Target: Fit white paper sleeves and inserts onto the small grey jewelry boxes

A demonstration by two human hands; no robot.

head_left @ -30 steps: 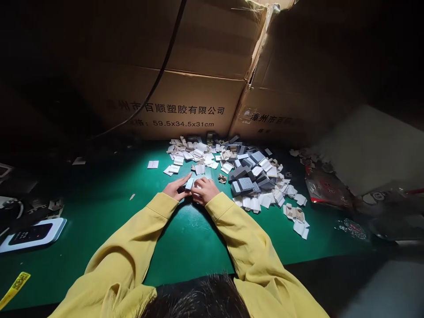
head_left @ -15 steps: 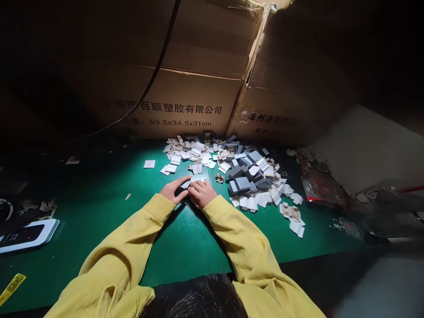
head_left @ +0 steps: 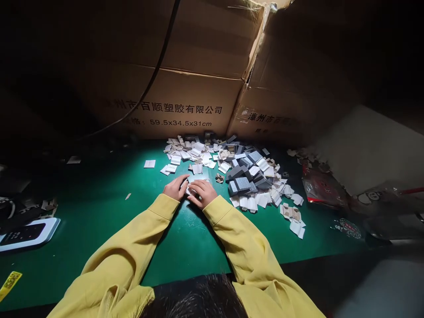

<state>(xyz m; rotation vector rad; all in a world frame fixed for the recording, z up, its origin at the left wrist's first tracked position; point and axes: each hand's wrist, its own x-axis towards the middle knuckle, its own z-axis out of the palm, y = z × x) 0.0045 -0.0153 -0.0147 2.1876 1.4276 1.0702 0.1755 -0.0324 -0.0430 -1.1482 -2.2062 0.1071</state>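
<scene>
Though beside dim cartons [head_left: 185, 90], bright green tabletop [head_left: 185, 247]

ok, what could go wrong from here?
1. The hands mostly hide the small white piece between them, so a slip could go unseen.
2. Dark grey boxes lie heaped loosely near the right sleeve; a bump might topple some.
3. White folded cards lie just beyond the hands and could get swept along.
</scene>
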